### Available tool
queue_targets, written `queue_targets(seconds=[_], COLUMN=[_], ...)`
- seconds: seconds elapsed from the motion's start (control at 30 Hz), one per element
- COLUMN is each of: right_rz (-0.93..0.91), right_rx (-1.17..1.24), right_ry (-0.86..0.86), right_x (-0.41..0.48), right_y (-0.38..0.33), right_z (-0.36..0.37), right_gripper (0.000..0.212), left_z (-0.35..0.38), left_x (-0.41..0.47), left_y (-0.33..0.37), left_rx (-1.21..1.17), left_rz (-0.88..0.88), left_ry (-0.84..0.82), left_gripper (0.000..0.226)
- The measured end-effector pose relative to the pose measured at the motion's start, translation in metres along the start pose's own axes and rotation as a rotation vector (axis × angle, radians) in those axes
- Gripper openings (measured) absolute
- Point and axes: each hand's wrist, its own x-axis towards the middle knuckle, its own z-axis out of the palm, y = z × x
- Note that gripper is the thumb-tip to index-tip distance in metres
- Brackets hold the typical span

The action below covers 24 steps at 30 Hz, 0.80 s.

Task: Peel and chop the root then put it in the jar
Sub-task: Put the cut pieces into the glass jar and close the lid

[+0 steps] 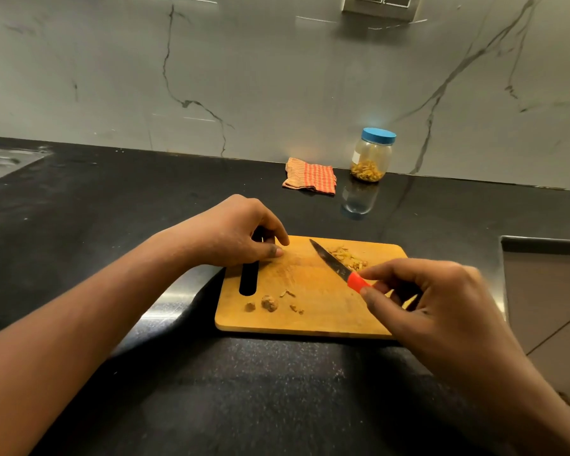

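Note:
A wooden cutting board [313, 320] lies on the black counter. My right hand [441, 301] grips the red handle of a knife [334, 263], whose blade points up-left over the board. A pile of chopped root [351, 256] lies beside the blade. Small root stubs and peel scraps [270, 303] sit near the board's front left. My left hand [234, 235] rests on the board's far left corner, fingers curled, nothing visible in it. A clear jar with a blue lid [372, 154], lid on and partly filled with yellowish pieces, stands at the back by the wall.
A folded orange checked cloth [310, 176] lies left of the jar. A sink rim [7, 162] shows at the far left. The counter ends at the right with a metal edge [504, 274] and a drop to cabinets below.

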Motion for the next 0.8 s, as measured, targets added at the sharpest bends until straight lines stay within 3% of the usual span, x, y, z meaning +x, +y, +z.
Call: queue_targets(seconds=[0.37, 0.8], right_rz=[-0.104, -0.084], right_rx=[-0.295, -0.256], right_ry=[-0.128, -0.229], right_x=[0.036, 0.032], right_y=[-0.023, -0.03], right_z=[0.04, 0.041], right_gripper=[0.02, 0.033], left_z=[-0.003, -0.002], left_x=[-0.001, 0.001], left_y=[-0.009, -0.007], left_rx=[0.034, 0.06], left_rz=[-0.026, -0.012], left_ry=[0.058, 0.05], left_gripper=[0.018, 0.017])
